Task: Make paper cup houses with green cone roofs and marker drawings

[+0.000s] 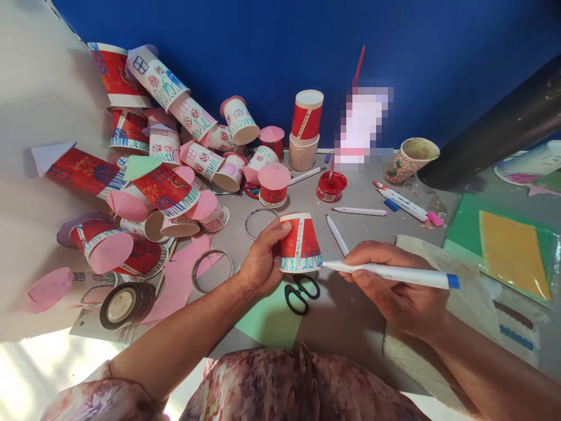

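My left hand (263, 260) is closed around an upside-down red and white paper cup (302, 241), its wide rim facing down. Green and blue grass-like strokes run along the white band by that rim. Between the fingers of my right hand (397, 286) is a white marker (390, 272) with a blue end. Its tip meets the right side of the cup's lower band. Just below the cup lie black-handled scissors (302, 294), partly over a sheet of green paper (269, 318).
Decorated paper cups (166, 190) with paper tops are heaped at left. Behind stand stacked cups (308, 117) and a red paint pot (332, 186). Loose markers (359, 211), a tape roll (120, 306) and pink paper (179, 283) lie around. A dark pipe (486, 128) slants at right.
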A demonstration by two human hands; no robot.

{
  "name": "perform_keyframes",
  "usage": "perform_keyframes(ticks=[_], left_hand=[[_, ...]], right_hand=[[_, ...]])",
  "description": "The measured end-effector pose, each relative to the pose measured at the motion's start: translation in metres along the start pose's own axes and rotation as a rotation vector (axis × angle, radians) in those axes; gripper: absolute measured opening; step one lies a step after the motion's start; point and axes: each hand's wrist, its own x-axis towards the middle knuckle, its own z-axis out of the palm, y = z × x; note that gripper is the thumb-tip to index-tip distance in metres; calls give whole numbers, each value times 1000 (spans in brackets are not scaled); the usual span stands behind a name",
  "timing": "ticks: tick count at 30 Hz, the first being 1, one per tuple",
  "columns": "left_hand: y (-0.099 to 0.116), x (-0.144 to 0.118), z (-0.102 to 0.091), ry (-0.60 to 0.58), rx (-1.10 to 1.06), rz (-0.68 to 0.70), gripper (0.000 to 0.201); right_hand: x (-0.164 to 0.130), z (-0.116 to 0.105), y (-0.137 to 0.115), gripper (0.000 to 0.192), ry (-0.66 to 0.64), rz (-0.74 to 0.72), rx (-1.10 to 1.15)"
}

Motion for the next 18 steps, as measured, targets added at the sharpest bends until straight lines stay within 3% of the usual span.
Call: perform_keyframes(ticks=[15, 18], left_hand=[[-2, 0, -1, -13, -12, 39, 42], [-1, 0, -1, -4, -24, 39, 39]], right_hand=[[2, 2, 1, 6, -61, -34, -25], [2, 0, 1, 7, -15, -23, -40]])
